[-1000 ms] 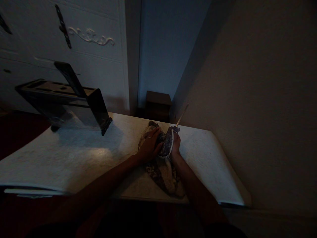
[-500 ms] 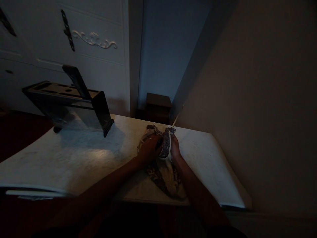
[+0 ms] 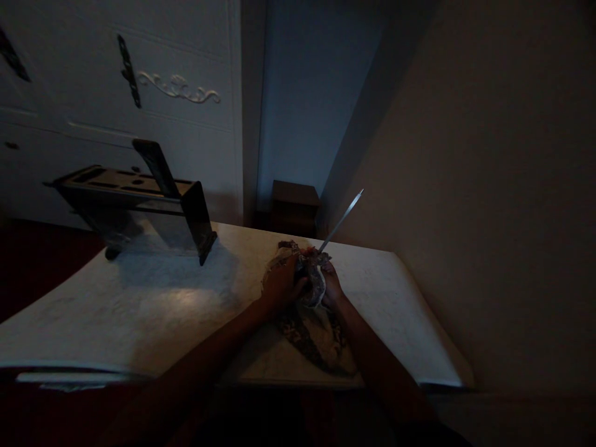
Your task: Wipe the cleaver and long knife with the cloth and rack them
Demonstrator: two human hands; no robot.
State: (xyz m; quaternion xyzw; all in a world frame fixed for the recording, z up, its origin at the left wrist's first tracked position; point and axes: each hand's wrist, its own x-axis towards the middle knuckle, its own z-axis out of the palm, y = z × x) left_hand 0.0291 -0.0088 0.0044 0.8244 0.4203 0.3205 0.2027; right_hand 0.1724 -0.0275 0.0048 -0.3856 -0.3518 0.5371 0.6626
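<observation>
**Between both hands: rod gripped in cloth, mid-course**

Left hand [image 3: 279, 282]: fingers bent over the bundled cloth [image 3: 321, 344], thumb towards the right hand. Something dark shows between thumb and fingers; too dim to tell whether it belongs to the rod, or exactly what is pinched. Right hand [image 3: 331, 282]: fingers closed on a pale-edged fold of the cloth, just beside the left.

Rod [image 3: 342, 220]: out of the top of the cloth between the hands, slanting up and away past the right hand's fingertips. Far length bare and bright; near end hidden. Narrow blade or plain rod: cannot tell. Cloth tail lies on the desk [image 3: 139, 310], nearer the body than the hands, between the forearms.

Well to the left of the left hand: block [image 3: 135, 202], upright on the desk, with one black handle [image 3: 157, 167] tilted up from its top.

Progress (judged): under way, not finished. Done: cloth is around part of the rod, both hands engaged. Not yet done: neither hand has let go, cloth not laid aside, rod not set down. Condition of the covered part: not visible, so no finer estimate.
</observation>
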